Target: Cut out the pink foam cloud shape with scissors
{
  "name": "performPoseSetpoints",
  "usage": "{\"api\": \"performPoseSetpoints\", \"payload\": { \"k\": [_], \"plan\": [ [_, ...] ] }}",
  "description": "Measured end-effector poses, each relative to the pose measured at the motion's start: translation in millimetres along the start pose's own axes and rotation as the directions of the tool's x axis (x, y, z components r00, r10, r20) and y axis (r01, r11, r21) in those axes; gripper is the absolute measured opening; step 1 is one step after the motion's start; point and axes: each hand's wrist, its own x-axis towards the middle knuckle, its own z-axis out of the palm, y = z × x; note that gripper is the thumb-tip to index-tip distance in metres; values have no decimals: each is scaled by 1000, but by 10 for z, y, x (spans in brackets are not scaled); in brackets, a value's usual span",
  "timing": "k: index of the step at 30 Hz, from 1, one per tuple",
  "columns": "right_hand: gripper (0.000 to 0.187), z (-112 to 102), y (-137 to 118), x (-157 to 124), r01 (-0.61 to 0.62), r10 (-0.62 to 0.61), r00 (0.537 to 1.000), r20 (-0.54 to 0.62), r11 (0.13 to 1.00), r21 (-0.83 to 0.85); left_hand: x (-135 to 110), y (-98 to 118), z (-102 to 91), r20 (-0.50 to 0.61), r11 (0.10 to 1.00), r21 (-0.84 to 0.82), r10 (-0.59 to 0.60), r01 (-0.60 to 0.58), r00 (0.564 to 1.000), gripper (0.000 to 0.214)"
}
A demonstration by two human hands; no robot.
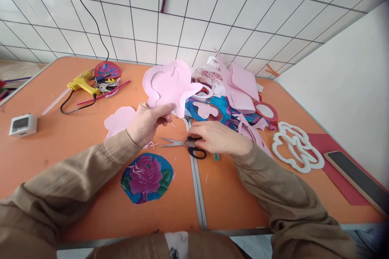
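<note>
My left hand (148, 123) is closed on the lower edge of a pink paper cut-out (170, 83), holding it upright above the orange table (60, 145). My right hand (217, 137) rests on the table with its fingers curled over the black handles of a pair of scissors (185, 145), whose blades lie flat and point left. Another pink paper shape (120, 119) lies behind my left wrist. A round blue fabric piece with a purple rose (147, 178) lies on the table below my hands.
A yellow glue gun (82, 83) with a black cord, keys and a round patterned piece sit at the back left. A small white box (23, 124) stands at left. Pink paper scraps (240, 89) pile at the back centre. A white foam cut-out (296, 147), red sheet and a dark phone (358, 180) lie at right.
</note>
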Motion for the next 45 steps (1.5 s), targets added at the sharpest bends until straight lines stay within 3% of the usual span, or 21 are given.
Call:
{"api": "performPoseSetpoints", "payload": {
  "k": [5, 9, 12, 14, 16, 18, 21, 25, 27, 29, 34, 39, 45],
  "plan": [
    [20, 189, -108, 68, 41, -47, 999, -20, 969, -243, -8, -18, -2, 20, 999, 0, 35, -35, 999, 23],
    [24, 134, -84, 17, 53, -69, 997, -46, 956, -287, -37, 12, 5, 3, 998, 1, 55, -55, 998, 24],
    [31, 20, -10, -17, 42, -70, 982, -173, 986, -160, -52, 49, 4, -5, 995, 10, 95, -95, 995, 25],
    [26, -27, 67, -7, 63, -58, 952, -299, 998, 7, -54, 83, 2, -7, 990, 13, 138, -138, 990, 26],
    [20, -27, 163, 29, 62, 42, 906, -422, 971, 230, -53, 126, -2, -18, 985, 13, 174, -174, 985, 26],
    [23, 9, 272, 76, 63, 195, 867, -459, 871, 488, -54, 175, -6, -39, 979, 6, 203, -202, 979, 25],
    [30, 59, 416, 123, 81, 301, 889, -344, 637, 766, -66, 238, -11, -41, 967, -1, 253, -253, 967, 23],
    [44, 3, 482, 89, 114, 333, 916, -226, 325, 939, -91, 261, -9, -13, 962, 14, 273, -273, 962, 24],
    [49, -60, 447, 43, 208, 306, 920, -244, 146, 967, -101, 251, -6, -5, 967, 36, 251, -251, 968, 26],
    [54, -113, 378, 3, 315, 294, 902, -316, 52, 948, -107, 234, -5, 6, 972, 68, 226, -226, 974, 28],
    [45, -129, 174, -12, 436, 325, 837, -441, 93, 895, -107, 187, -17, 60, 977, 129, 166, -172, 984, 31],
    [60, -115, 106, -10, 448, 407, 759, -508, 241, 861, -101, 163, -25, 201, 974, 218, 11, -56, 979, 26],
    [56, -182, 58, -65, 408, 429, 747, -508, 307, 860, -68, 184, -43, 366, 914, 406, -162, -1, 916, 26]
  ]
}}
